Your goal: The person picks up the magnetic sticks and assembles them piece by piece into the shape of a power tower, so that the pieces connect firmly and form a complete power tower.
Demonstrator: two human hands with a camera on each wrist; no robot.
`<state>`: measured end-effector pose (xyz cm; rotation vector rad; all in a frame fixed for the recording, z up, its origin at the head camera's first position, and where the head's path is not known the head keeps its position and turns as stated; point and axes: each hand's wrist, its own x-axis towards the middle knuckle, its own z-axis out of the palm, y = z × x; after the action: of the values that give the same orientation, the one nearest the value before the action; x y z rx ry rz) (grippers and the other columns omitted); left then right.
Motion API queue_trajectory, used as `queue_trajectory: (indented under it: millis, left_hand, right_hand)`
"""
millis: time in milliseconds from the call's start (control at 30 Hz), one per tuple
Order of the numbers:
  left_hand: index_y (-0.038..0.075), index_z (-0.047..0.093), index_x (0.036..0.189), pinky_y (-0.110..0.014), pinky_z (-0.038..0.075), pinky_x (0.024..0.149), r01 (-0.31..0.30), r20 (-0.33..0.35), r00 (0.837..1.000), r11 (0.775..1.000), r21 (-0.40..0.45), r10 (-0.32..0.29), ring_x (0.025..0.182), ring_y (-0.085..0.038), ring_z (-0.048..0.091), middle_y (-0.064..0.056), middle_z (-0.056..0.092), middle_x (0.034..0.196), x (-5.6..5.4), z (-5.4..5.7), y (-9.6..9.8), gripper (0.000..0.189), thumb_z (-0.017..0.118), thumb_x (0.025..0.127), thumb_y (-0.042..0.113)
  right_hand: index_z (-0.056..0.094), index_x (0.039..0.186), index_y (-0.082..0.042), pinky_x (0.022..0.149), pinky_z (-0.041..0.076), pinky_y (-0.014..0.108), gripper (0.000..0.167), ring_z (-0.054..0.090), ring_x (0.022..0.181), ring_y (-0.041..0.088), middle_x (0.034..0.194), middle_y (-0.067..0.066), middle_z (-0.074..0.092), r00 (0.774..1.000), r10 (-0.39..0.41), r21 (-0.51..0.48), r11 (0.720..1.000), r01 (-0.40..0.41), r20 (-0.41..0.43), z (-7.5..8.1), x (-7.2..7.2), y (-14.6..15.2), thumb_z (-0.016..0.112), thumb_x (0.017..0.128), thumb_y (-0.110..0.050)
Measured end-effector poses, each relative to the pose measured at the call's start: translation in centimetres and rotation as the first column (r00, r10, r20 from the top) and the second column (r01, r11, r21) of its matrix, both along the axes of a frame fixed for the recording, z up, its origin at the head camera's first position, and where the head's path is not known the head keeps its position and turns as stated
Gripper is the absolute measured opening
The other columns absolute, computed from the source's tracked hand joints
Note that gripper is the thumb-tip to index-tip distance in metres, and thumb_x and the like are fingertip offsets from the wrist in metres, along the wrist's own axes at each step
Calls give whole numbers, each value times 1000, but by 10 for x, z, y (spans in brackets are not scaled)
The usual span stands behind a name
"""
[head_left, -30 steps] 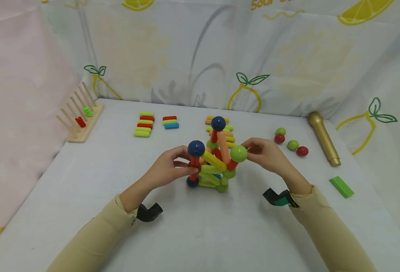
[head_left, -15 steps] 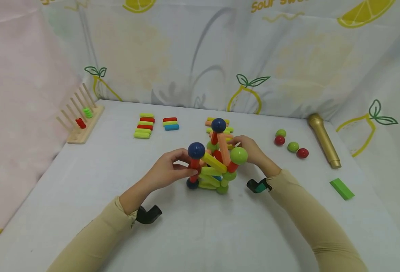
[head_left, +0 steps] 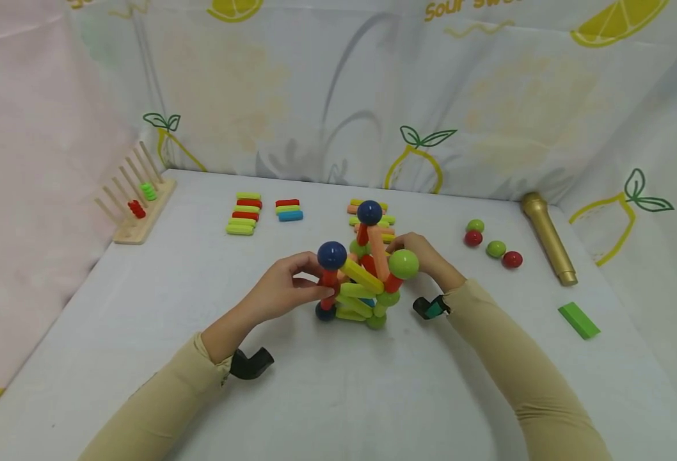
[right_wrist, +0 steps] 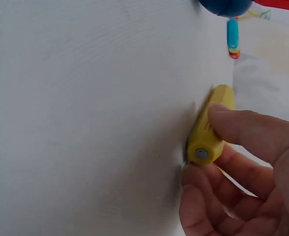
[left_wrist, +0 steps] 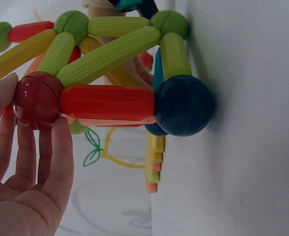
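Observation:
A tall frame of magnetic rods and balls [head_left: 361,275] stands mid-table, with navy and green balls at its top. My left hand [head_left: 281,285] holds its left upright; in the left wrist view thumb and fingers grip a dark red ball [left_wrist: 36,101] joined to a red rod [left_wrist: 107,103], above a navy ball [left_wrist: 185,105] at the table. My right hand [head_left: 422,253] reaches behind the frame's right side, its fingertips partly hidden in the head view. In the right wrist view it pinches a yellow magnetic rod [right_wrist: 211,130] between thumb and fingers, close to the tabletop.
Spare rods [head_left: 245,214] lie in rows at the back left, with a shorter stack [head_left: 289,210] beside them. Loose balls [head_left: 496,249], a gold microphone [head_left: 548,237] and a green block [head_left: 579,320] are on the right. A wooden peg stand [head_left: 143,218] sits far left.
My right hand has moved left from beside the green top ball to behind the frame, where it pinches the yellow rod. The left hand and the frame have stayed put.

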<state>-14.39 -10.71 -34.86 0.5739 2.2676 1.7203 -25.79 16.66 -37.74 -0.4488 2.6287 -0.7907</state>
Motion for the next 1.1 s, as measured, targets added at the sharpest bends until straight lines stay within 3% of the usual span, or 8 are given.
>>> queue_trajectory:
  millis: [233, 367, 467, 567, 733, 900, 1000, 1100]
  left_hand:
    - [3, 58, 113, -32, 50, 85, 42, -27, 999, 999, 22, -42, 103, -24, 55, -8, 60, 108, -3, -3, -6, 32, 69, 83, 5]
    - [-1, 56, 118, -33, 48, 88, 31, -20, 999, 996, 82, -29, 106, -29, 53, -13, 58, 112, -11, 4, -16, 32, 62, 87, 3]
    - [1, 56, 121, -36, 47, 90, -55, -7, 998, 994, 94, 56, 105, -28, 55, -12, 58, 114, -20, 16, -17, 31, 58, 92, 11]
    - [8, 58, 123, -38, 46, 90, -117, -43, 992, 989, 85, 121, 101, -22, 56, -8, 59, 111, -29, 31, -7, 34, 59, 93, 22]
    - [12, 58, 125, -34, 46, 89, -97, -114, 987, 989, 109, 110, 99, -18, 56, -5, 59, 106, -39, 50, 16, 38, 62, 90, 26]
    - [6, 59, 120, -33, 47, 88, -83, -96, 990, 983, 166, 100, 99, -19, 58, -6, 61, 108, -42, 54, 24, 33, 62, 90, 19]
    - [0, 55, 120, -32, 47, 90, -141, -74, 983, 956, 258, 166, 100, -20, 57, -9, 59, 110, -42, 57, 20, 32, 58, 93, 16]
    - [-5, 48, 125, -32, 45, 93, -193, -46, 972, 897, 398, 229, 105, -23, 55, -12, 55, 114, -42, 60, 13, 35, 51, 97, 15]
  right_hand:
    - [63, 109, 6, 84, 47, 40, 29, 54, 92, 28, 103, 17, 63, 998, -56, -79, 995, 58, 20, 21, 12, 13, 61, 89, -16]
    - [63, 109, 2, 79, 49, 36, 31, 57, 84, 26, 95, 12, 64, 995, -104, -270, 957, 101, 4, 51, 25, 25, 64, 89, -21]
    - [62, 107, 5, 73, 51, 30, 29, 59, 76, 25, 88, 10, 64, 995, -69, -456, 889, 28, -74, 75, 34, 26, 66, 87, -16]
    - [63, 106, 6, 69, 52, 26, 26, 59, 74, 25, 86, 9, 63, 984, 12, -556, 824, -111, -179, 93, 41, 20, 66, 86, -10]
    - [66, 104, 4, 66, 51, 26, 22, 57, 72, 24, 88, 9, 61, 940, 164, -553, 773, -311, -299, 104, 45, 5, 68, 84, -4]
    - [67, 104, 4, 64, 51, 26, 22, 55, 73, 23, 88, 9, 62, 921, 235, -557, 740, -377, -311, 102, 45, -3, 67, 83, 0]
    - [64, 108, 4, 67, 52, 28, 24, 57, 76, 25, 90, 8, 62, 935, 178, -573, 750, -331, -306, 99, 45, -1, 66, 86, -3]
    - [60, 112, 5, 70, 51, 26, 26, 58, 76, 24, 93, 9, 61, 953, 72, -591, 770, -240, -294, 94, 47, 6, 62, 89, -6]
